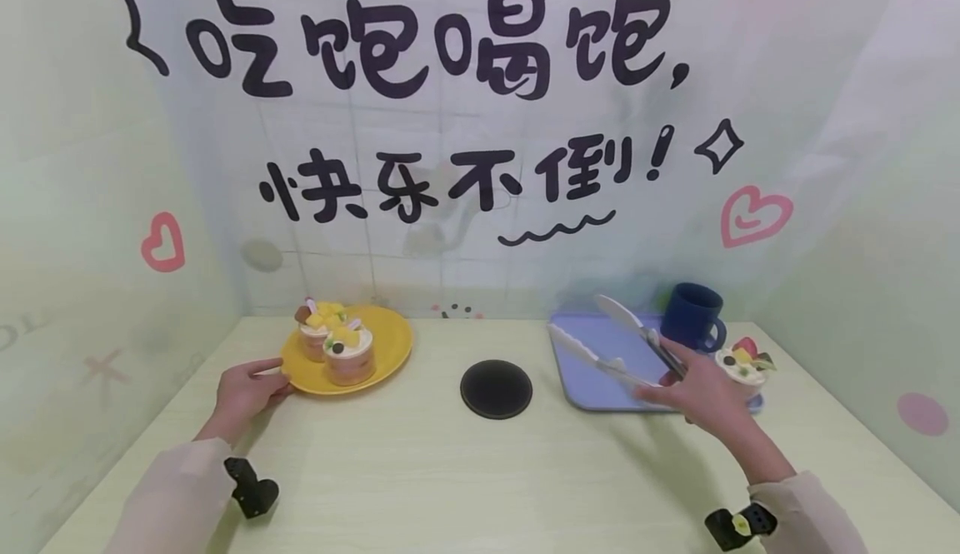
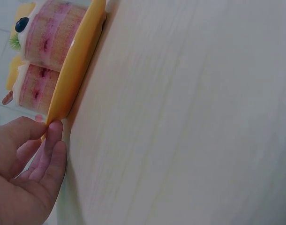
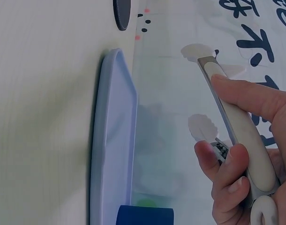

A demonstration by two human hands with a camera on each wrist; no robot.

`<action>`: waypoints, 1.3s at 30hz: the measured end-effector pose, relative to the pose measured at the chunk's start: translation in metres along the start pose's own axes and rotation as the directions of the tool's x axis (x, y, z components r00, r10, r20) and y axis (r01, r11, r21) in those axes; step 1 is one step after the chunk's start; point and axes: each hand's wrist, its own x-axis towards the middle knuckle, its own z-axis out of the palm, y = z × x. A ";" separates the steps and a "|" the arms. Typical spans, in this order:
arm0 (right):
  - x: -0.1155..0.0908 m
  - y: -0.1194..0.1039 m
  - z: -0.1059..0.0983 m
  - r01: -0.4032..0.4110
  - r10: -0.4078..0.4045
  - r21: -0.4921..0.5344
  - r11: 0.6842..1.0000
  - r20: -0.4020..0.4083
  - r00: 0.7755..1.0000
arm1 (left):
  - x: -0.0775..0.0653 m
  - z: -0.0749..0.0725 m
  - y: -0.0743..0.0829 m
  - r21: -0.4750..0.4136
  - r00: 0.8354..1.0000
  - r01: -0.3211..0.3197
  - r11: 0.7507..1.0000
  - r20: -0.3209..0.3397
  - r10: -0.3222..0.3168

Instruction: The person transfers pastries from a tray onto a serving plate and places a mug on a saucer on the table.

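My left hand (image 1: 251, 389) pinches the near-left rim of a round yellow plate (image 1: 393, 344) between thumb and fingers. Two fruit-topped cream cake cups (image 1: 350, 364) stand close together on that plate, their pink and sponge layers showing in the left wrist view. In my right hand (image 1: 708, 391) is a pair of tongs (image 3: 246, 136) with pale handle covers, its two arms spread apart and nothing between the tips. The tongs hang over a light blue tray (image 1: 583, 326). Another fruit-topped cup (image 1: 742, 369) is at the tray's right side, partly hidden behind my right hand.
A dark blue mug (image 1: 686, 314) stands at the tray's back right. Between plate and tray lies a round black coaster (image 1: 496, 389) on the pale wooden table (image 1: 450, 479). Printed hangings (image 1: 420, 246) enclose the table at the back and both sides.
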 end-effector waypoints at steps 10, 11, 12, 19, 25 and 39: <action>-0.004 0.000 -0.007 -0.041 0.040 -0.039 0.998 -0.002 0.999 | -0.001 0.001 0.001 -0.002 1.000 -0.008 1.000 0.010 0.008; -0.004 0.001 -0.008 -0.044 0.044 -0.041 0.998 -0.002 0.999 | -0.001 0.000 0.001 -0.005 1.000 -0.007 1.000 0.010 0.007; -0.004 0.001 -0.008 -0.047 0.046 -0.045 0.998 -0.003 0.999 | -0.001 0.000 0.002 -0.005 1.000 -0.005 1.000 0.010 0.005; -0.005 0.003 -0.016 -0.048 0.047 -0.056 0.997 -0.013 0.999 | -0.001 0.000 0.002 -0.006 1.000 0.000 1.000 0.013 0.000; -0.008 0.005 -0.024 -0.056 0.055 -0.060 0.997 -0.032 0.998 | 0.000 -0.001 0.000 -0.003 1.000 -0.002 1.000 0.008 0.002; -0.017 0.019 -0.045 -0.071 0.064 -0.118 0.990 -0.063 0.996 | 0.004 -0.001 -0.002 -0.004 1.000 0.004 1.000 0.019 -0.004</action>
